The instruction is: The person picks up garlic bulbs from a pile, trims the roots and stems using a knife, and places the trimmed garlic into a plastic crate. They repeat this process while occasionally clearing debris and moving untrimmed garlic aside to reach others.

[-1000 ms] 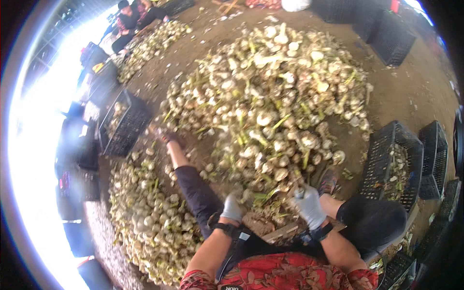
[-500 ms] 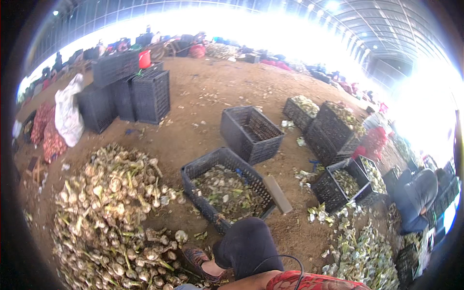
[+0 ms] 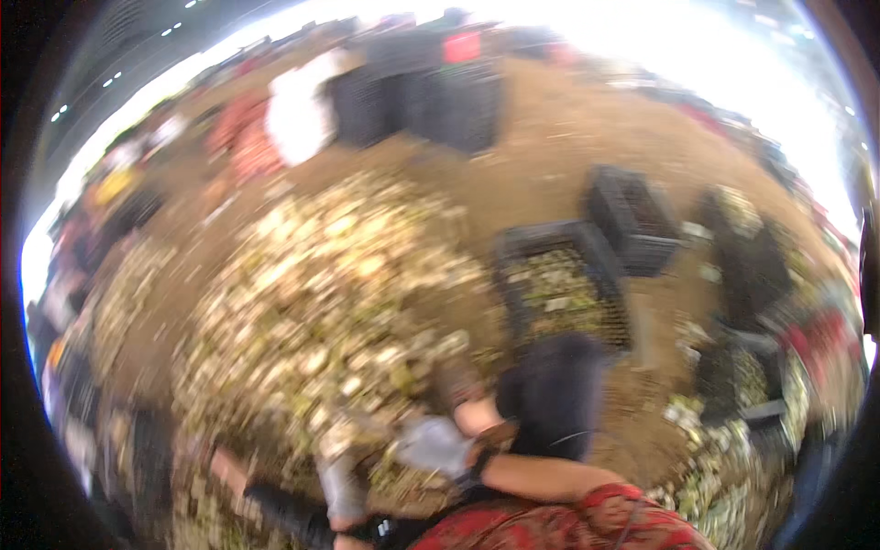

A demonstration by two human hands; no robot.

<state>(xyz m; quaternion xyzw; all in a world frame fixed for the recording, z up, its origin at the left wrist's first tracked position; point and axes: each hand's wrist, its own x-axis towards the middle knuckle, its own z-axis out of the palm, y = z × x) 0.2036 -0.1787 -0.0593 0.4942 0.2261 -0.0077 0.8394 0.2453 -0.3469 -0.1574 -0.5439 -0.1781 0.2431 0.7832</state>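
My left hand (image 3: 340, 488), in a pale glove with a dark band at the wrist, is low at the near edge of a large heap of garlic bulbs (image 3: 321, 293) with stems. My right hand (image 3: 434, 446), also in a pale glove, is beside my shin at the heap's right edge. Motion smears the fingers of both hands, and whether they hold anything cannot be made out. A black plastic crate (image 3: 513, 316) partly filled with leafy trimmings stands just beyond my dark-clothed knee (image 3: 555, 394).
A second black crate (image 3: 632, 220) stands behind the nearer one. Stacked dark crates (image 3: 449, 105) with a red container (image 3: 461, 47), a white sack (image 3: 301, 110) and red net bags (image 3: 246, 142) are farther back. More crates (image 3: 747, 257) and scattered trimmings (image 3: 724, 477) lie to the right.
The view has swung left, so the heap and crates appear farther right. Both gloved hands have come into view at the bottom; before, only a bare forearm and sleeve showed there.
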